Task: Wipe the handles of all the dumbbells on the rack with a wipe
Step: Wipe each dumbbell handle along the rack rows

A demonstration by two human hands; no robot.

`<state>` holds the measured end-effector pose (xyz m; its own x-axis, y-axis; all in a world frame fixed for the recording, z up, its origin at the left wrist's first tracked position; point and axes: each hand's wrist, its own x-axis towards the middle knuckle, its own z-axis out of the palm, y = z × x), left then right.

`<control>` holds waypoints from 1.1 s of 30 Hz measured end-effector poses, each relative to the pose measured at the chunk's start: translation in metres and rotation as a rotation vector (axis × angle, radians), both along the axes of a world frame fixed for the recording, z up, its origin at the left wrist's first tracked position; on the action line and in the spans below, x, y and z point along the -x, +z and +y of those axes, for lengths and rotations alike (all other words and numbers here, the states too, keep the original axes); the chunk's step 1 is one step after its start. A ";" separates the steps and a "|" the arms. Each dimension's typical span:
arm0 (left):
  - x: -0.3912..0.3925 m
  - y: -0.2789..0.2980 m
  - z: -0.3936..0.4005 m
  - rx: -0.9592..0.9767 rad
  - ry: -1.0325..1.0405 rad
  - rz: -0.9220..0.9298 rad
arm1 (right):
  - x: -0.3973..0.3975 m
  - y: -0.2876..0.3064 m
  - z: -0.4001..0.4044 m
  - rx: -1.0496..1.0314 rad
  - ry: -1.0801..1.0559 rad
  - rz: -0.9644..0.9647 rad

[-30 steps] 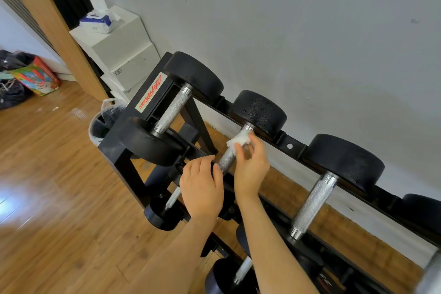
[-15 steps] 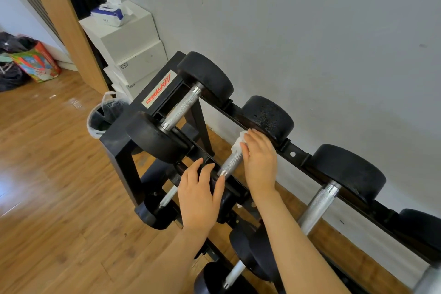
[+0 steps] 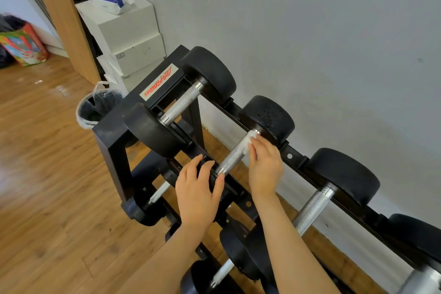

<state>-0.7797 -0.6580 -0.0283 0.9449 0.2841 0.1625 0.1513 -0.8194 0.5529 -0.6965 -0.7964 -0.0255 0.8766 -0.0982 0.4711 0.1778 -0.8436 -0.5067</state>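
Lower tiers (image 3: pixel 152 198): small dumbbells lie nearest, under the forearms, their thin handles bare.
Left hand (image 3: pixel 196 190): fingers spread and fairly straight, resting on the near head of the second dumbbell; it clamps nothing.
Right hand (image 3: pixel 263 168): fingertips pinch the wipe (image 3: pixel 247 143) against the far end of the second handle (image 3: pixel 232 157), just beside the rear head (image 3: pixel 267 118).
Wipe: white, thin, soft; it crumples under the fingers, so it probably needs wrapping round the bar to reach all sides.
Second handle: knurled steel, stiff, rough rather than slippery; the wipe may snag on it.
Dumbbells: likely heavy, best left seated in the rack (image 3: pixel 114 145) and steadied at the head, as the left hand does.
First handle (image 3: pixel 182 105): top tier, to the left, bare.
Third handle (image 3: pixel 312 210): top tier, to the right, bare.
Bin (image 3: pixel 95 107): lined, beside the rack's left end.
Wipe pack (image 3: pixel 111 1): on white boxes (image 3: pixel 128 31) at the wall, farthest.
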 end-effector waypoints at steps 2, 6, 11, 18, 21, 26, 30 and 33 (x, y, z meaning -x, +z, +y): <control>0.000 -0.001 0.000 -0.003 0.000 -0.005 | 0.005 -0.003 0.002 0.028 0.034 -0.005; 0.001 -0.002 0.000 -0.002 -0.001 -0.009 | -0.001 0.000 0.004 0.064 0.072 -0.006; 0.000 -0.002 0.000 0.002 -0.001 -0.009 | -0.001 0.004 0.007 0.116 0.057 0.012; 0.000 -0.001 0.000 0.006 -0.002 0.006 | 0.002 0.007 0.007 0.147 0.119 0.074; 0.001 -0.001 0.001 0.007 -0.003 0.008 | -0.004 0.009 0.004 0.201 0.166 0.086; 0.001 0.001 0.001 0.019 -0.008 0.003 | -0.010 0.008 -0.001 0.357 0.158 0.065; 0.001 0.000 0.002 0.018 -0.009 0.000 | -0.007 0.007 0.000 0.397 0.208 0.018; 0.001 0.000 0.002 0.020 -0.007 0.001 | -0.016 0.010 -0.005 0.418 0.173 -0.001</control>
<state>-0.7804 -0.6562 -0.0284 0.9470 0.2807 0.1561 0.1461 -0.8092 0.5691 -0.6809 -0.8014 -0.0151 0.8630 0.2488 0.4397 0.3348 -0.9335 -0.1287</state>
